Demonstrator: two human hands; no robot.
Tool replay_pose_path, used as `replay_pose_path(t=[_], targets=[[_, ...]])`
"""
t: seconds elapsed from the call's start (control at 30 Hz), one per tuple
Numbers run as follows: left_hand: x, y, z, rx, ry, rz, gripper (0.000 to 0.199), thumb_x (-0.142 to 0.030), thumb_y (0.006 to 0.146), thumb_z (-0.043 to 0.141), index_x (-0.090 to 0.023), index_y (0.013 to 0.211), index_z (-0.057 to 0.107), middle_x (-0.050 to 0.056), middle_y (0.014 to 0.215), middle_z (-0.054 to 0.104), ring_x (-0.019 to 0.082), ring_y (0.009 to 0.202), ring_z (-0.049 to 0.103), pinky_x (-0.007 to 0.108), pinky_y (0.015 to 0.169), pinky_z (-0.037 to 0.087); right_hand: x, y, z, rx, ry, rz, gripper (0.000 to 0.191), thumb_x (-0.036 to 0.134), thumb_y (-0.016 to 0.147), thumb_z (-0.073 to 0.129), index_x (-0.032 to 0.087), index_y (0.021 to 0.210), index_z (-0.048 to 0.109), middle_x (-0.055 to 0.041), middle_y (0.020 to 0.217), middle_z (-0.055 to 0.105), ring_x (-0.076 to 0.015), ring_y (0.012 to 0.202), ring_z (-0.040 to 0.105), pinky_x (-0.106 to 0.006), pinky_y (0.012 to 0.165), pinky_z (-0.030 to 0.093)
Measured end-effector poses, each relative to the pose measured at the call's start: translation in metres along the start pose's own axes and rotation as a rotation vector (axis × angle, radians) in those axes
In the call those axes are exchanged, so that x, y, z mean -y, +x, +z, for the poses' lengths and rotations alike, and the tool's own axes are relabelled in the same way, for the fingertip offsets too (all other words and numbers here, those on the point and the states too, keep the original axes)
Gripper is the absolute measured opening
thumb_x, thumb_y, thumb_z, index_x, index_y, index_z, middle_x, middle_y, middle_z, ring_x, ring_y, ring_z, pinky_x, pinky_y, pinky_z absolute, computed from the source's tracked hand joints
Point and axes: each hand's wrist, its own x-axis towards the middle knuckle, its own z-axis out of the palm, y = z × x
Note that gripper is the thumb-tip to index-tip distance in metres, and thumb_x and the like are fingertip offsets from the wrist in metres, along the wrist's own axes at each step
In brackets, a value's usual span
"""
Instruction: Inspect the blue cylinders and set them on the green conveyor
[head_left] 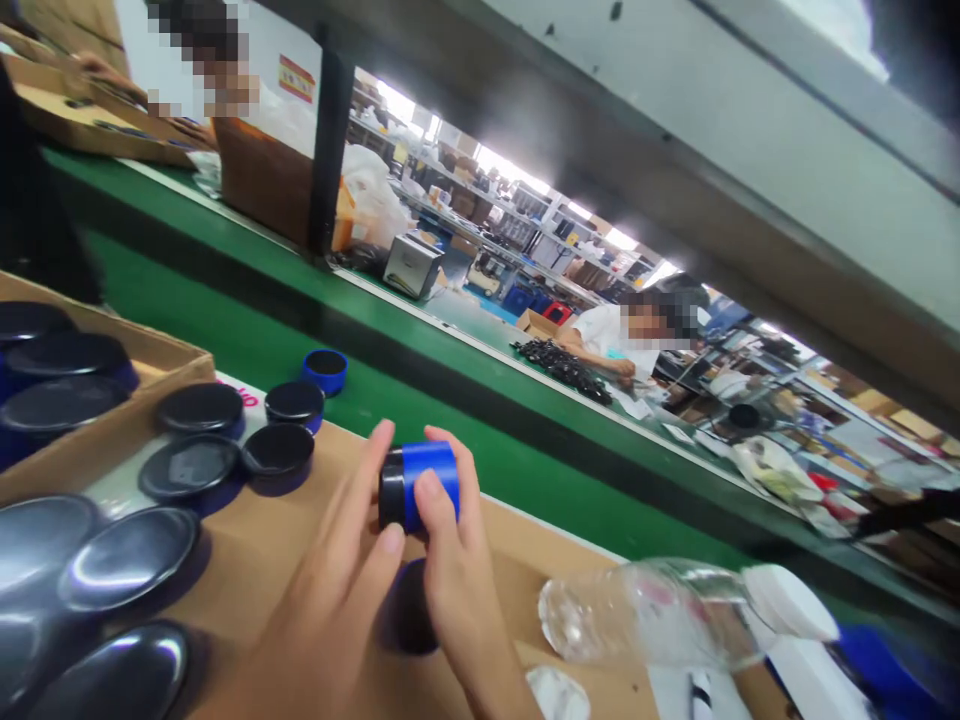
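Foreground: glossy black round lids (127, 560) in rows on the brown cardboard sheet (255, 550). Centre: small blue cylindrical plastic jar with black cap (417, 487), lifted above the cardboard, pinched between left hand (341, 590) and right hand (457, 570), both clenched on it. Handling note: square the cap to the rim, fingers clear of the seam. Right: clear plastic bottle (645, 612), lying. Beyond: green conveyor belt (315, 340).

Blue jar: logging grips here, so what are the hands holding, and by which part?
Both hands hold the blue jar: left hand at its black lid end, right hand around the blue body.
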Motion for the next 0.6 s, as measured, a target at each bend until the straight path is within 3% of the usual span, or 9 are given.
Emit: replay_pose_path(t=[0.1, 0.17, 0.23, 0.33, 0.43, 0.6], targets=[[-0.012, -0.004, -0.005, 0.049, -0.123, 0.002, 0.044, -0.067, 0.104, 0.042, -0.06, 0.147, 0.044, -0.013, 0.161, 0.048, 0.028, 0.154, 0.041, 0.047, 0.125, 0.034, 0.011, -0.028, 0.006, -0.017, 0.121, 0.035, 0.066, 0.076, 0.086, 0.07, 0.032, 0.133, 0.058, -0.0022, 0.133, 0.07, -0.0249, 0.121, 0.07, -0.041, 0.109, 0.054], [-0.02, -0.008, -0.008, 0.047, -0.167, -0.008, 0.042, -0.076, 0.1, 0.046, -0.064, 0.14, 0.05, -0.02, 0.154, 0.054, 0.021, 0.149, 0.047, 0.033, 0.119, 0.038, 0.016, -0.036, 0.009, -0.074, 0.15, 0.077, 0.072, 0.079, 0.08, 0.074, 0.032, 0.133, 0.059, -0.0019, 0.13, 0.072, -0.0261, 0.119, 0.071, -0.043, 0.109, 0.054], [-0.028, -0.012, -0.009, 0.027, -0.208, -0.034, 0.04, -0.075, 0.099, 0.049, -0.062, 0.136, 0.055, -0.022, 0.15, 0.057, 0.017, 0.146, 0.049, 0.026, 0.116, 0.038, 0.02, -0.041, 0.014, -0.13, 0.179, 0.118, 0.081, 0.083, 0.074, 0.076, 0.032, 0.134, 0.057, -0.0029, 0.13, 0.072, -0.0281, 0.12, 0.07, -0.045, 0.109, 0.053], [-0.035, -0.018, -0.009, -0.005, -0.261, -0.048, 0.036, -0.07, 0.102, 0.049, -0.06, 0.135, 0.059, -0.021, 0.149, 0.058, 0.017, 0.143, 0.05, 0.023, 0.115, 0.039, 0.022, -0.045, 0.021, -0.184, 0.197, 0.15, 0.093, 0.087, 0.069, 0.076, 0.032, 0.139, 0.049, -0.0048, 0.133, 0.071, -0.0299, 0.123, 0.07, -0.047, 0.109, 0.054], [-0.036, -0.02, -0.008, -0.023, -0.273, -0.009, 0.032, -0.066, 0.103, 0.049, -0.057, 0.131, 0.062, -0.018, 0.147, 0.059, 0.018, 0.141, 0.053, 0.024, 0.115, 0.042, 0.02, -0.047, 0.026, -0.205, 0.194, 0.142, 0.093, 0.087, 0.067, 0.076, 0.032, 0.136, 0.047, -0.0045, 0.13, 0.072, -0.0291, 0.117, 0.073, -0.046, 0.105, 0.057], [-0.03, -0.017, -0.009, -0.053, -0.351, -0.025, 0.035, -0.071, 0.099, 0.055, -0.05, 0.124, 0.068, -0.01, 0.142, 0.063, 0.027, 0.131, 0.063, 0.036, 0.11, 0.056, 0.012, -0.05, 0.03, -0.208, 0.201, 0.102, 0.093, 0.087, 0.064, 0.079, 0.035, 0.134, 0.048, -0.0068, 0.14, 0.066, -0.0323, 0.121, 0.07, -0.05, 0.106, 0.056]])
